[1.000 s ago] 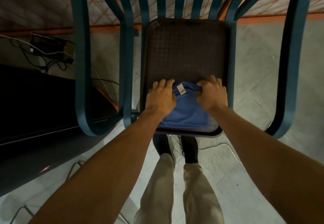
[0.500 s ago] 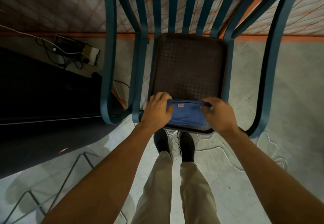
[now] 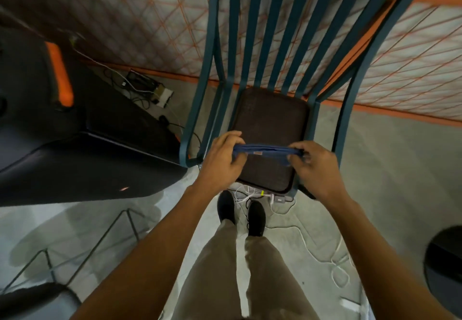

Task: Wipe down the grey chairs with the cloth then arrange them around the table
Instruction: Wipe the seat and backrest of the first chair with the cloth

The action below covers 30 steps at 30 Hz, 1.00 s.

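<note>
Blue cloth [image 3: 265,150] now lifted, stretched flat.

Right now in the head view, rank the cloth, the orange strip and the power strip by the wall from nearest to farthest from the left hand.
1. Cloth: gripped in the left hand.
2. Power strip: on the floor, up-left.
3. Orange strip: far left.

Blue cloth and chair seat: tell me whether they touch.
Cannot tell. In the head view, both hands stretch the blue cloth over the chair seat; no gap or contact shows.
</note>
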Each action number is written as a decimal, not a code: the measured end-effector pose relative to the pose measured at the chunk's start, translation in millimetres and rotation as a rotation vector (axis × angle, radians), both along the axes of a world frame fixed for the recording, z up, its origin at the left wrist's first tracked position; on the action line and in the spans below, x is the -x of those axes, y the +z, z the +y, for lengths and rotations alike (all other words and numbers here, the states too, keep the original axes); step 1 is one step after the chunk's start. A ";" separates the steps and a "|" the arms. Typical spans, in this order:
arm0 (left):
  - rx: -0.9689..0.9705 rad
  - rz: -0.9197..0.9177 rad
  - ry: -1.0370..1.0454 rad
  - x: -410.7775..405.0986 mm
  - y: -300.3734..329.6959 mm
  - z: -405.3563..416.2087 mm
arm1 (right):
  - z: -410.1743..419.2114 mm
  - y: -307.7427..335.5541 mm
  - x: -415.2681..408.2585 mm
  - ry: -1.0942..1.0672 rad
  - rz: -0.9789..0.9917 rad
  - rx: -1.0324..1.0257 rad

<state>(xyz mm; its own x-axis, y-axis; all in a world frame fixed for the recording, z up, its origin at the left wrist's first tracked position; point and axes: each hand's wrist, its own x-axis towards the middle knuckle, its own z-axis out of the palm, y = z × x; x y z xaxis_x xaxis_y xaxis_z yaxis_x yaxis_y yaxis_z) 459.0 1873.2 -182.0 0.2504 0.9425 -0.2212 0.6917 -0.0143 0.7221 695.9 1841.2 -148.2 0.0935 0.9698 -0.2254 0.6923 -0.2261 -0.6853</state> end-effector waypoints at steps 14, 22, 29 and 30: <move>0.042 -0.369 0.364 40.6 171.7 -115.7 | -53.6 136.3 32.6 0.088 0.475 0.095; -0.137 -0.365 0.620 76.4 207.4 -212.1 | -87.5 176.0 87.3 0.352 0.521 0.097; -0.253 -0.395 0.931 118.3 215.1 -312.9 | -132.3 194.3 159.7 0.621 0.547 0.125; -0.270 -0.393 0.977 125.0 214.9 -329.1 | -142.4 196.3 171.3 0.648 0.561 0.135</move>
